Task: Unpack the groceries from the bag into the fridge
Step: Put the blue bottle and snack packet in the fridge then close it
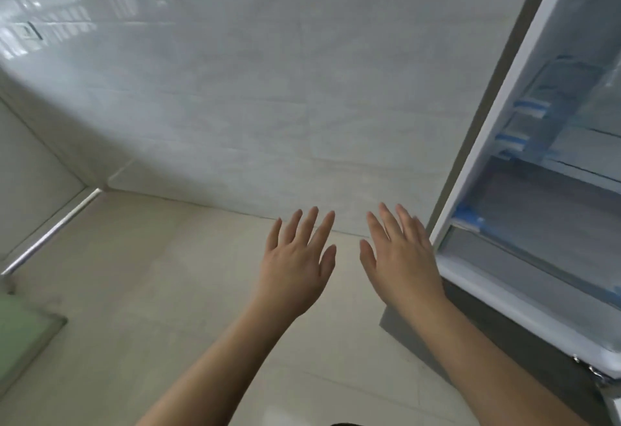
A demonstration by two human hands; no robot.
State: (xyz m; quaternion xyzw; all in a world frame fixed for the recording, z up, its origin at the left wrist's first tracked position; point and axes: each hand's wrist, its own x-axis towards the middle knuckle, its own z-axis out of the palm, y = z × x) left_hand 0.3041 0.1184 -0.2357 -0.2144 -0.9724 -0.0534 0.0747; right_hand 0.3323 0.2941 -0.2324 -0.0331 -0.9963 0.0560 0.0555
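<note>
My left hand (297,257) and my right hand (400,257) are stretched out side by side in front of me, palms down, fingers straight and spread, holding nothing. They hover above the beige floor, just left of the fridge (524,210). The fridge stands open at the right edge; its white frame, clear shelves and drawers with blue tape strips show. No bag and no groceries are in view.
A glossy white tiled wall (268,89) fills the space ahead. The beige tiled floor (151,291) runs to a metal threshold strip (53,231) at the left. A green mat or board (23,335) lies at the lower left edge.
</note>
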